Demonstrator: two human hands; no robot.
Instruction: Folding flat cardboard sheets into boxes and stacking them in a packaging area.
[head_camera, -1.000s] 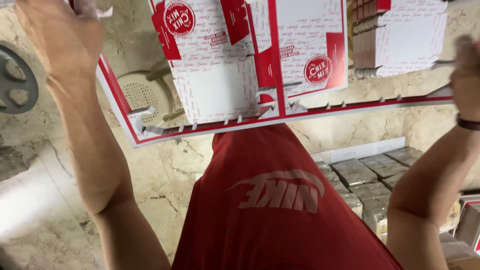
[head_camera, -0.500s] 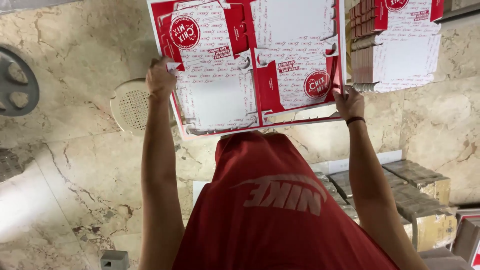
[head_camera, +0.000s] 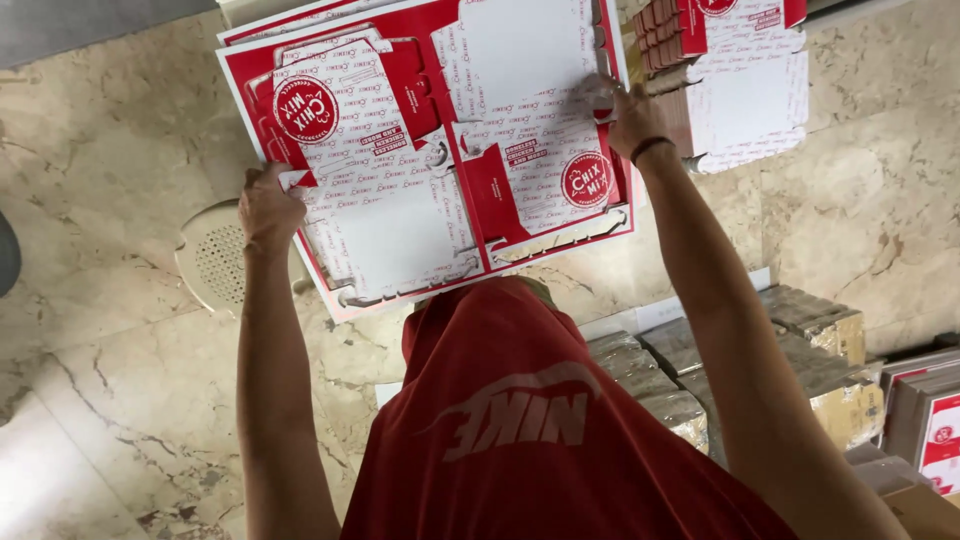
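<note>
Red shirt (head_camera: 520, 420), dark wristband (head_camera: 650, 147), bare arms

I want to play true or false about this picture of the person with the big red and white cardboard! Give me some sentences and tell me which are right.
1. Both hands hold the flat cardboard sheet. True: the left hand grips its left edge and the right hand its right edge.
2. The sheet is blue and yellow. False: it is red and white.
3. The person wears a red shirt. True.
4. The right wrist is bare. False: a dark band sits around it.
5. The floor is green carpet. False: it looks like pale marbled stone.
6. A round cream perforated thing lies below the left hand. True.
</note>
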